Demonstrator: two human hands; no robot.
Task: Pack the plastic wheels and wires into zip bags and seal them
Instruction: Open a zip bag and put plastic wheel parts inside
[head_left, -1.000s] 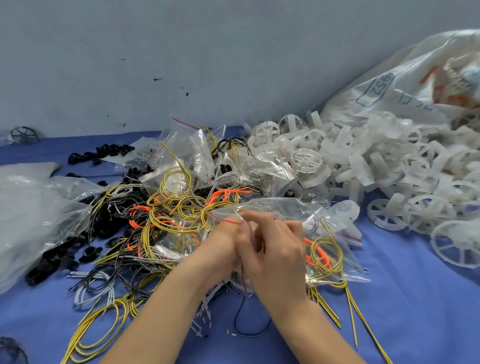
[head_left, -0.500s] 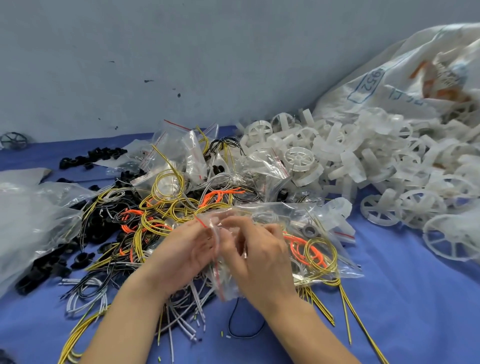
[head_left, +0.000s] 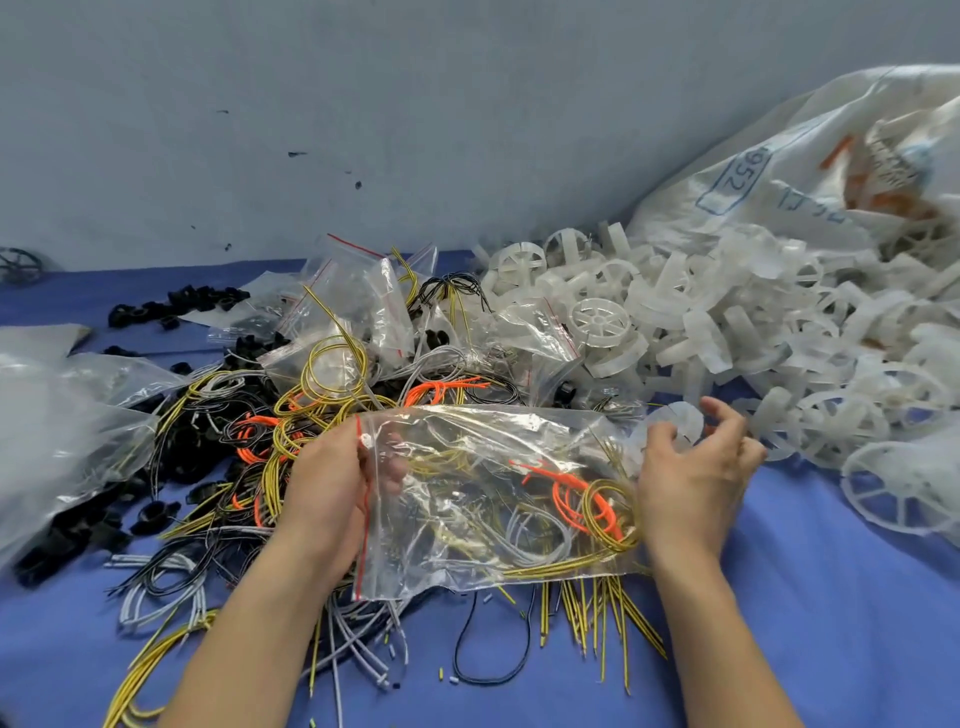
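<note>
Head: zip bag (head_left: 493, 467) in L hand (head_left: 332, 493)

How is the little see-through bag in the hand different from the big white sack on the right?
The zip bag is clear, so its orange and yellow wires show; the sack is white with blue print. The zip bag is small and the left hand grips its red-striped edge; the sack is bigger and slumps by the wall. The zip bag holds wires; white wheels spill from the sack. Both hold parts.
</note>
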